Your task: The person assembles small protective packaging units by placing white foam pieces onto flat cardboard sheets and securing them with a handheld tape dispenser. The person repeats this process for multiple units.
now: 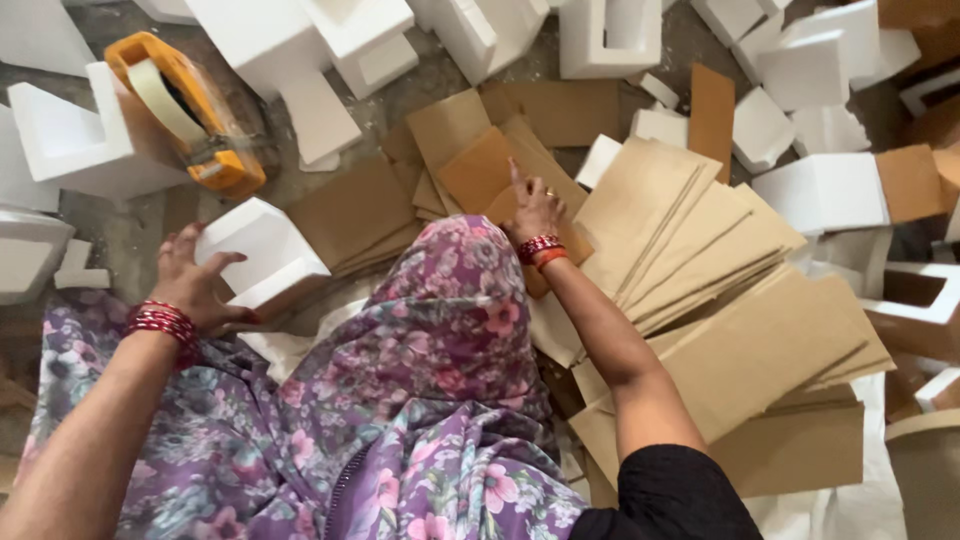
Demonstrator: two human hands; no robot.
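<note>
L hand (pixel 190 285) grips white foam block (pixel 262 255); R hand (pixel 535 208) lies flat, ungripped, on small cardboard sheet (pixel 490 175). Risk: fanned cardboard stack (pixel 700 250) adj. to R forearm may slide if nudged.

White foam corner block (pixel 262 252), angular, tilted, resting beside the floral-clad knee, small brown cardboard sheet (pixel 520 215), flat, lying atop overlapping cardboard pieces on the floor
</note>
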